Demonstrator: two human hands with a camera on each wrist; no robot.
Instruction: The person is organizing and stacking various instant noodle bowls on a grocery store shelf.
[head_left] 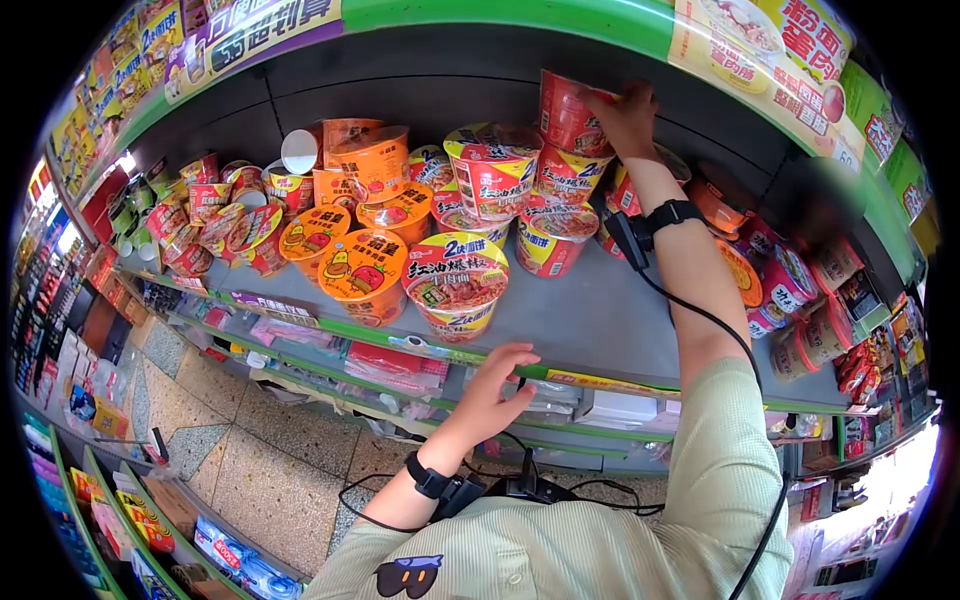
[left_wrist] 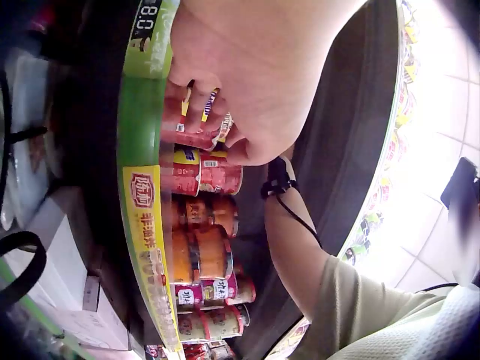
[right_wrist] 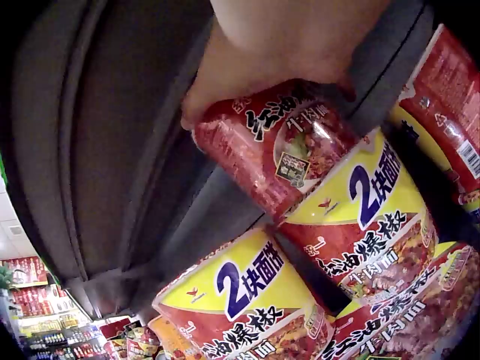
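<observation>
My right hand (head_left: 630, 115) reaches to the back of the shelf and grips a red instant noodle cup (head_left: 570, 108) at the top of a stack. In the right wrist view the fingers (right_wrist: 196, 109) and thumb spread round this tilted cup (right_wrist: 277, 146), whose lower edge meets the yellow-and-red noodle cup (right_wrist: 367, 214) below. Beside that stack stands another noodle cup (head_left: 492, 170) on top of others. My left hand (head_left: 490, 395) hovers at the shelf's front edge with relaxed fingers, holding nothing. The noodle cup nearest it (head_left: 457, 285) stands at the front.
Orange noodle cups (head_left: 362, 275) stand stacked left of the red ones, with smaller cups (head_left: 210, 200) farther left. More cups (head_left: 785, 275) fill the right end. A green-edged upper shelf (head_left: 520, 12) overhangs the stacks. Black cables (head_left: 715, 320) run from the wrist cameras.
</observation>
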